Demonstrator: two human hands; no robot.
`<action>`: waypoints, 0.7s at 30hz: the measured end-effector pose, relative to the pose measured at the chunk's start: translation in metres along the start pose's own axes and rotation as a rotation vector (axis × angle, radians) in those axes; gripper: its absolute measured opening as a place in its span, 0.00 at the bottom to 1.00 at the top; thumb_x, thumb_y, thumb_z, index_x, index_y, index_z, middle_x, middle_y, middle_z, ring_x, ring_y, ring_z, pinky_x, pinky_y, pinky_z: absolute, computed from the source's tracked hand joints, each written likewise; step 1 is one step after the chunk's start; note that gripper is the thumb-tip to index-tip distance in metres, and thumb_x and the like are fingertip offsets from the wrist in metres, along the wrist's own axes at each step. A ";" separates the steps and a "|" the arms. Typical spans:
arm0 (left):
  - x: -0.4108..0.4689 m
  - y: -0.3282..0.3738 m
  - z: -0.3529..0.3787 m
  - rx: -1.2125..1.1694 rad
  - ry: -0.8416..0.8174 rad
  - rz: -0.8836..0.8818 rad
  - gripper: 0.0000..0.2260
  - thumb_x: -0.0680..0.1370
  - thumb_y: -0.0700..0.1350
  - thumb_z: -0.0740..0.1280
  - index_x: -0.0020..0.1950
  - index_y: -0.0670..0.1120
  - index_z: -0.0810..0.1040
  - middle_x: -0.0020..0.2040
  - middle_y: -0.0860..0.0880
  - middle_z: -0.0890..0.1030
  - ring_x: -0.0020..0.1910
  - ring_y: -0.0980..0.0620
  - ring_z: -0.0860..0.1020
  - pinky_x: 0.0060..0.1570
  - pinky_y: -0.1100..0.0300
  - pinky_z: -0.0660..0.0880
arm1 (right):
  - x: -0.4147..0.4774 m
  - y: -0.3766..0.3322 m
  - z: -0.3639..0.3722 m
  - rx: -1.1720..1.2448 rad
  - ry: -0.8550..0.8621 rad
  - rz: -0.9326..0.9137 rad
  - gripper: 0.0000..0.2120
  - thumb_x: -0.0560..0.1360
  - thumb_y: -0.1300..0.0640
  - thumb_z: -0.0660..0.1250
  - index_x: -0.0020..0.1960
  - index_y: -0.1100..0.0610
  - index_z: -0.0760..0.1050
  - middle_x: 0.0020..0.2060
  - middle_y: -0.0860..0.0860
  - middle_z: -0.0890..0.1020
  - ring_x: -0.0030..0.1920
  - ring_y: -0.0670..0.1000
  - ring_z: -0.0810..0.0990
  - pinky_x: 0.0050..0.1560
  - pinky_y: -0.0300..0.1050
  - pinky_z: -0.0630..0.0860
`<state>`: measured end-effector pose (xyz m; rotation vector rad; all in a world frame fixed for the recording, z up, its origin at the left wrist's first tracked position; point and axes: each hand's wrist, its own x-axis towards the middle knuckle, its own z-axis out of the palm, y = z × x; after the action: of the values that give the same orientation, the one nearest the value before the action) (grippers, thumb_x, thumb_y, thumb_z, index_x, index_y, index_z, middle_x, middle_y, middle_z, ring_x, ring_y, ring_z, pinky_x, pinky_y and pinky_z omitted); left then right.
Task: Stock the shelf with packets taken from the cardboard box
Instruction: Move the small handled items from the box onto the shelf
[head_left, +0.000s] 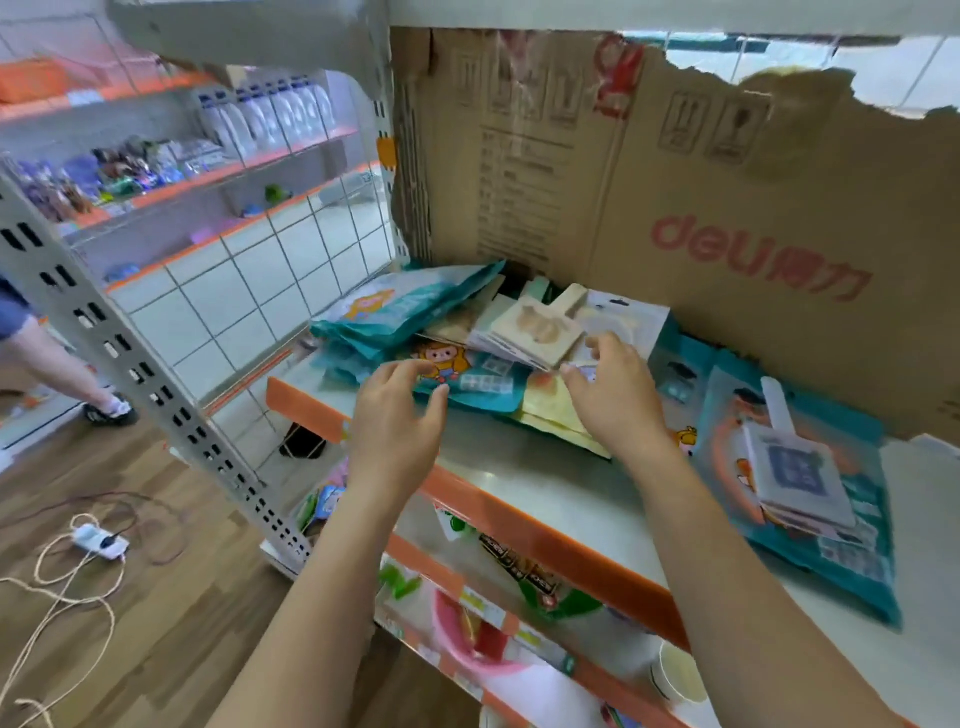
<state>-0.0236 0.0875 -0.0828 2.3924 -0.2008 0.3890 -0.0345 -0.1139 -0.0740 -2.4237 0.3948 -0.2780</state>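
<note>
**Teal packets (410, 312) heaped on the orange-edged shelf (524, 467)**

In the head view, the heap lay at 12 o'clock, with the torn cardboard box (727, 208) standing behind it at 1 o'clock. The left hand (397, 421) hovered over the heap, loosely curled and holding nothing. The right hand (618, 400) touched a wooden-toy packet (535, 327); whether it gripped could not be told. Another flat packet (852, 566) lay at 3 o'clock.

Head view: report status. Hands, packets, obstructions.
Left hand open over teal cartoon-printed packet. Right hand at pale wooden-toy packet, grip unclear. Packets piled on grey orange-edged shelf, torn brown cardboard panel behind. Nothing blocking the hands.
</note>
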 end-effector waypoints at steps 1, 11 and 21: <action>0.013 0.003 0.003 0.000 -0.002 0.017 0.12 0.77 0.47 0.65 0.59 0.46 0.77 0.58 0.47 0.77 0.60 0.47 0.73 0.56 0.58 0.67 | 0.010 0.000 -0.001 -0.010 -0.016 0.006 0.21 0.78 0.50 0.61 0.68 0.57 0.65 0.64 0.57 0.72 0.64 0.59 0.68 0.61 0.52 0.68; 0.102 0.026 0.046 0.033 -0.235 0.091 0.16 0.78 0.39 0.59 0.66 0.46 0.72 0.61 0.45 0.75 0.59 0.45 0.73 0.57 0.53 0.70 | 0.072 -0.010 0.010 -0.284 -0.193 0.035 0.31 0.74 0.37 0.62 0.69 0.54 0.62 0.67 0.57 0.69 0.67 0.61 0.65 0.61 0.54 0.65; 0.151 0.031 0.076 0.207 -0.522 0.027 0.22 0.76 0.55 0.63 0.65 0.44 0.70 0.61 0.40 0.74 0.60 0.42 0.72 0.56 0.51 0.71 | 0.084 -0.024 0.014 -0.239 -0.214 0.089 0.35 0.67 0.39 0.70 0.67 0.54 0.63 0.64 0.51 0.72 0.63 0.58 0.65 0.54 0.51 0.66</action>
<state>0.1279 0.0078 -0.0676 2.6562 -0.4453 -0.2247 0.0533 -0.1175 -0.0605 -2.6265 0.4590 0.0723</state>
